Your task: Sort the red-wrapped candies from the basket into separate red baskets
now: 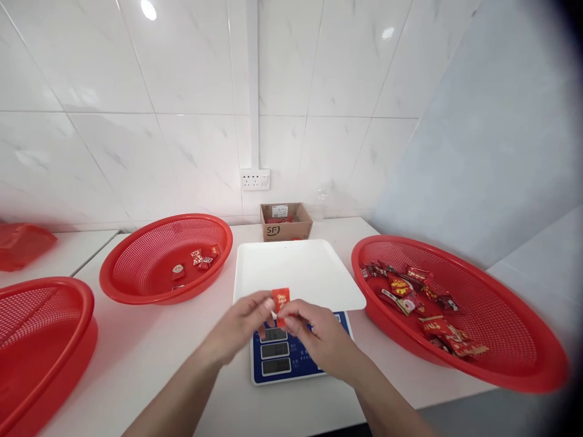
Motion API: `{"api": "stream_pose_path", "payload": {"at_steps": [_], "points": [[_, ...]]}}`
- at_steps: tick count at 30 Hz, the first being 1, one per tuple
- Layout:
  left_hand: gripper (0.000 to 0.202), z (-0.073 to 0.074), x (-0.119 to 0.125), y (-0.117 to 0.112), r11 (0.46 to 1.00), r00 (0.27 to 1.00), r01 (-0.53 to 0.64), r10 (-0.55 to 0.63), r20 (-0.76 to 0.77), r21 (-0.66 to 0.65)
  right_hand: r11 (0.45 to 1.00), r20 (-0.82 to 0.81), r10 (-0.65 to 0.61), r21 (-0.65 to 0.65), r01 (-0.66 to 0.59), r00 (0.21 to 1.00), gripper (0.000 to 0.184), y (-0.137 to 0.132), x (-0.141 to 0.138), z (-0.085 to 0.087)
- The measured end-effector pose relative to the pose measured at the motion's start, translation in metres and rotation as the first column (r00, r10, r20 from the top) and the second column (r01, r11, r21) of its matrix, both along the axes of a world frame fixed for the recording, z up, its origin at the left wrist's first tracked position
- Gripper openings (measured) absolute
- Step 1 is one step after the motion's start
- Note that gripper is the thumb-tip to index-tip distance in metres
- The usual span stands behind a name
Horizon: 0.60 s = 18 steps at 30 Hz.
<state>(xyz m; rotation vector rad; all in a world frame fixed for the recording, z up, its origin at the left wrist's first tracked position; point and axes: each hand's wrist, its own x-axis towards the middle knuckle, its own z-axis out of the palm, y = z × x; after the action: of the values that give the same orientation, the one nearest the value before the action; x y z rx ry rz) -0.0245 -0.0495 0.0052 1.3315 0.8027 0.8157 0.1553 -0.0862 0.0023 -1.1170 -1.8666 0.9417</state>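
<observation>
Both my hands meet over the front of a digital scale and pinch one small red packet between them. My left hand grips the packet's left edge, and my right hand grips its lower right side. The packet hangs just above the front rim of the scale's white weighing tray. The blue display panel shows below my fingers.
A red mesh basket on the right holds several red packets. Another red basket at the back left holds a few packets. A third red basket sits at the near left. A cardboard box stands by the wall under a socket.
</observation>
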Motion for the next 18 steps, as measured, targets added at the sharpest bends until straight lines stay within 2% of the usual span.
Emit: {"api": "stream_pose_path", "payload": {"at_steps": [2,5,6,8,11,13,15,18], "points": [[0.038,-0.006,0.014,-0.011,0.995,0.996,0.09,-0.088,-0.03,0.045,0.995,0.043,0.1,-0.004,-0.1,0.994,0.024,-0.005,-0.002,0.002],[0.04,-0.01,0.022,-0.016,0.996,0.997,0.052,-0.048,-0.059,0.07,0.994,0.104,0.112,0.008,-0.113,0.988,0.023,-0.01,0.0,0.0],[0.039,-0.011,0.021,-0.015,0.994,0.996,0.016,-0.007,-0.093,0.104,0.995,0.127,0.098,0.014,-0.101,0.987,0.022,-0.011,0.003,-0.001],[0.034,-0.013,0.019,-0.011,0.965,0.972,-0.113,0.157,-0.174,0.238,0.998,0.157,0.06,0.009,-0.062,0.986,0.021,-0.009,0.008,-0.003],[0.024,-0.013,0.012,-0.005,0.825,0.869,-0.316,0.45,-0.207,0.468,0.999,0.164,-0.029,-0.029,0.034,0.986,0.021,0.001,0.015,0.0],[0.025,-0.013,0.009,-0.006,0.767,0.831,-0.367,0.525,-0.185,0.527,0.995,0.166,-0.069,-0.058,0.08,0.984,0.022,0.011,0.016,0.002],[0.025,-0.016,0.006,-0.013,0.762,0.836,-0.351,0.517,-0.186,0.544,0.993,0.208,-0.099,-0.046,0.111,0.973,0.025,0.022,0.014,0.004],[0.025,-0.024,0.0,-0.025,0.778,0.884,-0.214,0.412,-0.223,0.59,0.981,0.331,-0.194,0.089,0.174,0.924,0.032,0.033,0.017,0.004]]}}
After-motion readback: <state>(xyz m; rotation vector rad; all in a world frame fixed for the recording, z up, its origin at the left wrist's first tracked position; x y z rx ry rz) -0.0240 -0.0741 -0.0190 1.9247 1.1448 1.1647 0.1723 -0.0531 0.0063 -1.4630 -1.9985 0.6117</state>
